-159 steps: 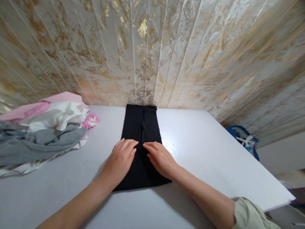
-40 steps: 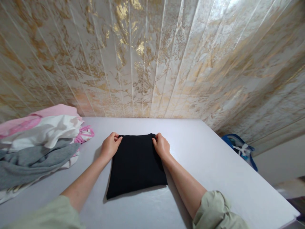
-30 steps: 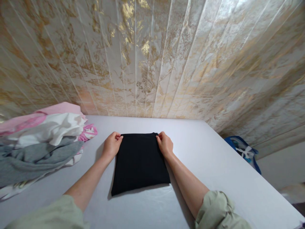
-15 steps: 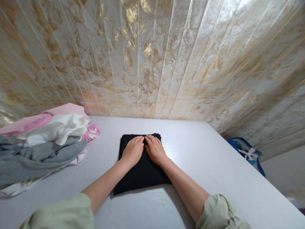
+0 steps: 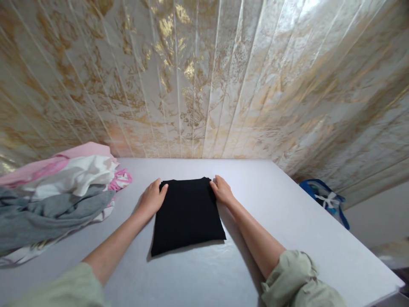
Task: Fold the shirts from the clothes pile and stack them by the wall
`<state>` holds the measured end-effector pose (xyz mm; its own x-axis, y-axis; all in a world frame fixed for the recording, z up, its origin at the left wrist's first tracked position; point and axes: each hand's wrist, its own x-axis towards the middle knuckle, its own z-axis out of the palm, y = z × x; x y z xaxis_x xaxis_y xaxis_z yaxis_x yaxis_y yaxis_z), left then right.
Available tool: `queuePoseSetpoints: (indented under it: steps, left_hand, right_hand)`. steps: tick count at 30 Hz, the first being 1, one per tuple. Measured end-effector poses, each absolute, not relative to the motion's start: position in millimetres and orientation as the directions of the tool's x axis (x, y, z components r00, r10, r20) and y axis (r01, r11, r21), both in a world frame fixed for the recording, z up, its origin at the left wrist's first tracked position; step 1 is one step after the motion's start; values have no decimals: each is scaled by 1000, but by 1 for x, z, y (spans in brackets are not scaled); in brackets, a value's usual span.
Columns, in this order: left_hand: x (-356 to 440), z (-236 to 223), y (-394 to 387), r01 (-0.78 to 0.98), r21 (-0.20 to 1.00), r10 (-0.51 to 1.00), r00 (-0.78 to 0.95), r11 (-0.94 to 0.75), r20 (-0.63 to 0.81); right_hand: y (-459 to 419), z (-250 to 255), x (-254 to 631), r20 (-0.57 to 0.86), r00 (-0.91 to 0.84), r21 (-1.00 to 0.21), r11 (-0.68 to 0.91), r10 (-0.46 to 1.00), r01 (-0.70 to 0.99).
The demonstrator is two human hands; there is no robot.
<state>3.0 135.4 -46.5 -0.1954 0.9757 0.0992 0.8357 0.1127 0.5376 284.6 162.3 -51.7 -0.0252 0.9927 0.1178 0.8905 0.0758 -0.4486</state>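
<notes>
A folded black garment lies flat on the white table in front of me, squared off into a neat block. At its far left corner is my left hand, the thumb over the top and the fingers along the outer edge. My right hand grips the far right corner in the same way. The fingertips of both hands are partly hidden at the garment's sides. What kind of garment it is cannot be told from the folded shape.
On the left of the white table lies a loose heap of clothes: a grey piece, a white one and a pink one. A patterned curtain hangs behind. Beyond the right edge is a blue-trimmed clear bag.
Both hands have moved apart from the middle of the garment's top to its far left and right corners. Thumbs now rest on top. The view has shifted slightly.
</notes>
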Motion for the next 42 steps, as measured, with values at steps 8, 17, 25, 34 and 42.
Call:
queuePoseSetpoints:
  steps: [8,17,25,34,42]
  left_hand:
    - [-22,-33,139,693,672,963,-225,263,-146]
    - [-11,-29,147,405,824,919,-160,395,-361]
    - [5,-21,118,156,930,943,-57,331,-326]
    - [9,-4,83,-164,856,869,164,490,-467]
    - [17,12,65,-176,908,924,132,379,-360]
  right_hand:
    - [111,-16,262,250,-326,-461,408,912,788]
    - [83,-56,193,177,-454,-272,487,873,830]
    - [86,-40,201,172,-430,-378,462,886,802]
    - [84,1,161,-11,-226,-526,187,974,830]
    - [98,0,155,-95,-253,-746,100,963,659]
